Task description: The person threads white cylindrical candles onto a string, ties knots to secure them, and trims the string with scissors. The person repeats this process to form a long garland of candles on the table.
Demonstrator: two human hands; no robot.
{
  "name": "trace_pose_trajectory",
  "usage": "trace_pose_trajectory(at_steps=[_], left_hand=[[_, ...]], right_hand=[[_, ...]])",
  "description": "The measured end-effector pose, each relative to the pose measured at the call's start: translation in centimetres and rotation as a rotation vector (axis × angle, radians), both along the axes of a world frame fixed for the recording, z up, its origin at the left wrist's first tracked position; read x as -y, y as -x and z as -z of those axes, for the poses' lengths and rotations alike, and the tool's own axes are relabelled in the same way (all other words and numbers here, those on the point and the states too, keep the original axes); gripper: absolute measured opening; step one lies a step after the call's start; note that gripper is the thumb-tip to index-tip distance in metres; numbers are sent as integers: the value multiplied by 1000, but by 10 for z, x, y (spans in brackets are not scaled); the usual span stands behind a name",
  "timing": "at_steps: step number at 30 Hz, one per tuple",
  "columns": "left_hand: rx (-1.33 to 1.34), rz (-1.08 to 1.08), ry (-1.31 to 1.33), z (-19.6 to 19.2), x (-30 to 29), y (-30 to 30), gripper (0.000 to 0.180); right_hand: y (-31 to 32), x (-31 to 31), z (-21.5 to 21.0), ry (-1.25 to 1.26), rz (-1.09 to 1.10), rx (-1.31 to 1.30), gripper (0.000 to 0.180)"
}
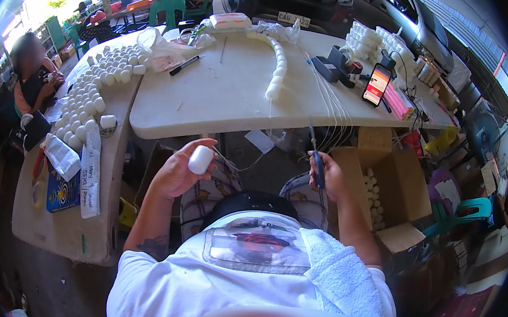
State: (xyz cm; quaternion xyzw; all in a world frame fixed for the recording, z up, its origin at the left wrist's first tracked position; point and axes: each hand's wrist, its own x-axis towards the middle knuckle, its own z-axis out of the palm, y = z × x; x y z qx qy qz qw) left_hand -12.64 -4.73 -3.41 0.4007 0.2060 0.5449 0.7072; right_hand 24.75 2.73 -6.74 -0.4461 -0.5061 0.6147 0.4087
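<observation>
My left hand (174, 166) grips a white, round-edged cylinder (200, 160), like a large bead, above my lap. Thin pale strands (229, 165) trail to the right from beside that hand. In my right hand (329, 173), level with the left and beyond the table's near edge, is a slim tool (318, 166) with a dark blue handle and a long thin metal end pointing up and away; its exact kind is unclear. A curved row of similar white pieces (278, 69) lies on the white table (210, 105), with a cord end at its near tip.
Many loose white pieces (82, 105) cover the left table. A phone (376, 85) stands upright at right, near long white strands (327, 95). An open cardboard box (349, 186) with white pieces is by my right arm. Another person (32, 82) sits at far left.
</observation>
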Motion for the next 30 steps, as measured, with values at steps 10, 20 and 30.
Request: trace_pose_trajectory(at_steps=[10, 20, 30], left_hand=[[68, 88, -240, -26, -42, -19, 55], [138, 240, -276, -17, -44, -39, 72], [-119, 64, -251, -3, -45, -54, 61]], right_hand=[[61, 16, -16, -34, -856, -191, 72], [104, 23, -49, -116, -838, -172, 59], [86, 22, -45, -269, -370, -44, 41]])
